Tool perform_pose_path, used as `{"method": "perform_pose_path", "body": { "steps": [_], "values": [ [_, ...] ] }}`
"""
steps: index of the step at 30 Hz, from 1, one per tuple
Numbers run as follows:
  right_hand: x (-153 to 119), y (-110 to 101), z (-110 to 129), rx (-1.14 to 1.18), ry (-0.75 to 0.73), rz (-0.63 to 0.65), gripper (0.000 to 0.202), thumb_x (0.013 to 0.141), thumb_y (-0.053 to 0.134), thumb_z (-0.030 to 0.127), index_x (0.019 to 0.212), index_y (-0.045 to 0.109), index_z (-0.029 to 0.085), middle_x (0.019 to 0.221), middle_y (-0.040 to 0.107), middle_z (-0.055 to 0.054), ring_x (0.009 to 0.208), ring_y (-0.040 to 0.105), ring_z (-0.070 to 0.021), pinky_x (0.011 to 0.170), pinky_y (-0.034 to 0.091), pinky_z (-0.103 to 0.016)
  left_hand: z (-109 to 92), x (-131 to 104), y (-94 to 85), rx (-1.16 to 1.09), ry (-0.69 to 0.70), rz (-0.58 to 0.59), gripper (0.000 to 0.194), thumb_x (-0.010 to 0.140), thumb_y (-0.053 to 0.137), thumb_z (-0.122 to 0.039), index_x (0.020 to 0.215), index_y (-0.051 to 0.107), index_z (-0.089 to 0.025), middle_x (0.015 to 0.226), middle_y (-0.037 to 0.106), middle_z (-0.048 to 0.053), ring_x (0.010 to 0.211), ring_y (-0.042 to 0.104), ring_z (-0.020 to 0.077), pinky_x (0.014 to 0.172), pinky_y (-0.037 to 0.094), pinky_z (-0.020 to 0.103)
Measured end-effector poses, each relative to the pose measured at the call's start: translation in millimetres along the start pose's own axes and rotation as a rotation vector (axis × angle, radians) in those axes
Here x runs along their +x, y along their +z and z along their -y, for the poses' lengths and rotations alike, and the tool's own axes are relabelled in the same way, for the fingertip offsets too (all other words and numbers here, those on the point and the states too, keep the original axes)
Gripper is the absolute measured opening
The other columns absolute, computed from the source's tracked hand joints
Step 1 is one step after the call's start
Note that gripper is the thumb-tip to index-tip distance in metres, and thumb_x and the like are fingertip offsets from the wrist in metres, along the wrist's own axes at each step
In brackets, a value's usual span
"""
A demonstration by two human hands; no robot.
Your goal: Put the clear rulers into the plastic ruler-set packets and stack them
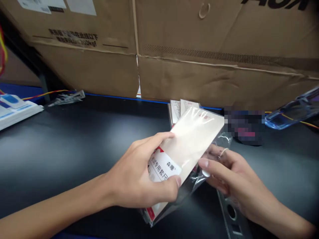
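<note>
Packing workshop: cardboard cartons (174, 49), dark workbench (74, 142).

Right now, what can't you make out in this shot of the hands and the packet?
- Packet, head view: the left hand covers part of the label print; the rest is glare.
- Cards behind the packet: mostly hidden by it.
- Right hand: fingers partly under the clear bag, so the grip is unclear.
- Blurred patch: nothing readable.
- Box: its top is cut off by the frame's upper edge.

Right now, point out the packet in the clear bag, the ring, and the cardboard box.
packet (189, 139), head view, on its plain beige face.
ring (223, 151), head view, on the band around a right-hand finger.
cardboard box (199, 76), head view, on its front wall.
</note>
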State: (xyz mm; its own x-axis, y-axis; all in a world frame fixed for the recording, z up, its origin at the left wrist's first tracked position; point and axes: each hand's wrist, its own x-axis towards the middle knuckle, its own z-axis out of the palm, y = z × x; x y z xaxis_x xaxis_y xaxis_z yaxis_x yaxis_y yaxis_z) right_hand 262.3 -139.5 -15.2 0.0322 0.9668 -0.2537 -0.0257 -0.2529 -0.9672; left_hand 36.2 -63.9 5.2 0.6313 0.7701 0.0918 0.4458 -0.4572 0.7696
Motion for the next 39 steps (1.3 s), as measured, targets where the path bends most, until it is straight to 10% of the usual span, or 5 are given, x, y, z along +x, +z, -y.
{"method": "perform_pose_path", "body": {
  "steps": [7,16,22,31,39],
  "values": [
    [-5,-1,17,0.25,-0.001,0.059,0.037,0.081,0.074,0.033,0.117,0.073,0.024,0.087,0.068,-0.005,0.074,0.062,-0.0167,0.066,0.054,-0.028,20,9,-8.7,0.399,0.121,-0.313,0.056,0.077,0.07,-0.042,0.127,0.064,-0.016,0.122,0.072,0.011,0.103,0.072,0.0299,0.088,0.06,0.038],
    [-16,18,-2,0.223,0.245,0.566,0.024,0.099,0.065,0.038,0.112,0.073,0.019,0.107,0.077,-0.009,0.09,0.075,-0.0132,0.079,0.056,-0.022,22,4,-4.8,0.471,0.222,-0.275,0.052,0.084,0.065,-0.046,0.126,0.065,-0.016,0.135,0.067,0.015,0.118,0.069,0.035,0.098,0.059,0.044],
    [-8,22,-7,0.247,0.367,0.339,0.044,0.098,0.058,0.056,0.086,0.066,0.015,0.066,0.071,-0.005,0.049,0.068,-0.0123,0.036,0.042,-0.013,20,0,1.7,0.426,0.286,-0.243,0.054,0.08,0.068,-0.043,0.126,0.064,-0.015,0.137,0.065,0.016,0.119,0.068,0.0354,0.101,0.058,0.045],
    [-12,23,1,0.404,0.205,0.273,0.065,0.061,0.097,0.018,0.119,0.07,0.028,0.111,0.07,-0.004,0.093,0.067,-0.0136,0.082,0.056,-0.022,19,3,1.9,0.424,0.176,-0.231,0.046,0.085,0.066,-0.052,0.116,0.068,-0.018,0.13,0.069,0.013,0.115,0.07,0.0357,0.096,0.06,0.047],
    [-11,25,-1,0.275,0.261,0.238,0.03,0.089,0.077,0.034,0.111,0.064,0.019,0.078,0.061,0.002,0.058,0.055,-0.007,0.054,0.05,-0.02,15,1,1.1,0.382,0.158,-0.215,0.054,0.084,0.066,-0.05,0.127,0.065,-0.018,0.132,0.069,0.012,0.112,0.071,0.0315,0.094,0.06,0.042]
  ]
}}
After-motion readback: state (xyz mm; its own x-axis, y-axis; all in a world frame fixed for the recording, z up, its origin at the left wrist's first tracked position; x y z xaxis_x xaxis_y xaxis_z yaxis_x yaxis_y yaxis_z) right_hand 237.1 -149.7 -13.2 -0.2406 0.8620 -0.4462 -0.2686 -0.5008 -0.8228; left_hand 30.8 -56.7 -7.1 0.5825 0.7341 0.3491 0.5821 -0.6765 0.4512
